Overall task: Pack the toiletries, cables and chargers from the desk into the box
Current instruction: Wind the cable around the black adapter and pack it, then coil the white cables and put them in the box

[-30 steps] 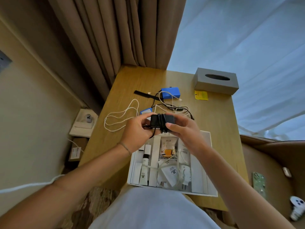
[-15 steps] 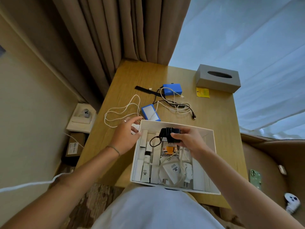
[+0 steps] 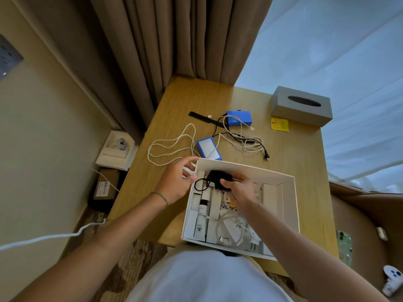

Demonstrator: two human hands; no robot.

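A white box [image 3: 290, 205] sits at the desk's near edge, filled with white tubes, small cartons and a white charger with cable. My right hand [image 3: 241, 189] holds a black charger wrapped in its cord [image 3: 214, 178] low inside the box's far left part. My left hand [image 3: 177, 180] rests on the box's left rim, fingers loosely bent, holding nothing that I can see. On the desk lie a white cable [image 3: 172, 147], a tangle of black and white cables [image 3: 246, 141], two blue packs [image 3: 238, 118] [image 3: 209, 148] and a black comb [image 3: 201, 117].
A grey tissue box [image 3: 302, 105] stands at the desk's far right, with a yellow sachet [image 3: 280, 124] beside it. Curtains hang behind the desk. Left of the desk are a white box [image 3: 115, 149] and a brown carton on the floor. An armchair is at the right.
My hands brought the wound black charger down from above the desk into the box. My left hand let go of it and moved to the box's left rim.
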